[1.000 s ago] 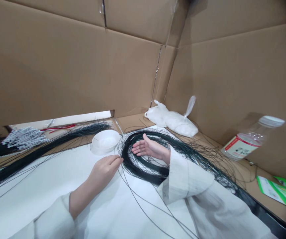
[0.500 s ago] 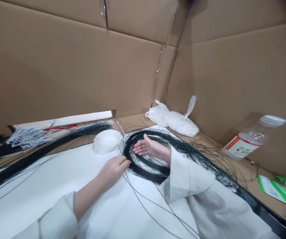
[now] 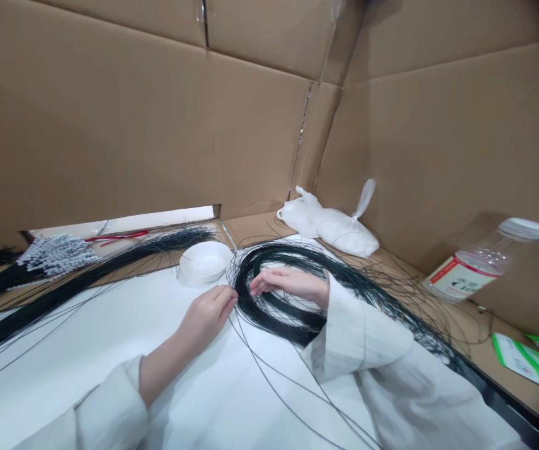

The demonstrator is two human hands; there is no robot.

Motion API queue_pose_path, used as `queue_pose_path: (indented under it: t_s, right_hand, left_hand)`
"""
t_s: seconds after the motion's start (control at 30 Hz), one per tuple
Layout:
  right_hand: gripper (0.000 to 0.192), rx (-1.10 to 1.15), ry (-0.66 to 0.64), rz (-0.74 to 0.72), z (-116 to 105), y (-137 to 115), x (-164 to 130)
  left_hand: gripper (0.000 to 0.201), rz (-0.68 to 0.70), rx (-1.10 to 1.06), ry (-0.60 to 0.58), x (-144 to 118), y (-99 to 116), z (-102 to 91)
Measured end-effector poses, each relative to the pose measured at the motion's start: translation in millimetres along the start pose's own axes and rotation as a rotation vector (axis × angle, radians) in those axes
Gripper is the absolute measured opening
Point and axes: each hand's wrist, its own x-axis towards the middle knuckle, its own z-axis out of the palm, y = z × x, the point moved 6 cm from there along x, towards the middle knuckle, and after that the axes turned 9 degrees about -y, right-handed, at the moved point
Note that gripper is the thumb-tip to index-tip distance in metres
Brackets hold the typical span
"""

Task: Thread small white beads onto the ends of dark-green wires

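A coil of thin, dark wire [image 3: 269, 326] lies on the white sheet [image 3: 194, 387], its loose strands trailing off to the right and toward me. At the coil's left edge my left hand [image 3: 208, 312] is closed, thumb and fingertips pinched on a thin dark wire; the exact grip is partly hidden. Inside the ring my right hand [image 3: 292, 284] is open, fingers stretched to the left, palm turned inward, with the fingertips near the coil's inner left side. Just behind my left hand stands a round white bowl [image 3: 186, 275].
A long bundle of dark wires [image 3: 58, 303] and white-tipped stems [image 3: 58, 253] lie at left, near red strips [image 3: 122, 236]. A knotted plastic bag [image 3: 344, 234], a tilted bottle [image 3: 464, 272] and a green-white packet [image 3: 532, 369] are at right. Cardboard walls [image 3: 157, 125] enclose the back and right.
My left hand has shifted slightly left and up along the coil's edge. My right hand's thumb has come down close to its fingers. The view has turned a little left.
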Motion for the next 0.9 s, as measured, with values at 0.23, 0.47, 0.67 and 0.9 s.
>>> queue_pose_path:
  t_s: [0.23, 0.47, 0.67, 0.9]
  right_hand:
    - [0.039, -0.120, -0.173, -0.019, 13, -14, -9]
    - [0.032, -0.106, -0.146, 0.022, 7, -9, -7]
    - [0.033, -0.088, -0.026, -0.022, 0, -10, -4]
    - [0.033, -0.126, -0.035, 0.008, -1, -7, -5]
  left_hand:
    - [0.015, -0.116, -0.135, 0.042, -2, -6, -3.5]
    - [0.014, -0.158, -0.207, 0.042, -2, -7, -4.9]
    - [0.017, -0.077, -0.190, 0.039, -2, -5, -1.0]
    - [0.016, -0.052, -0.110, 0.018, -2, -4, 0.7]
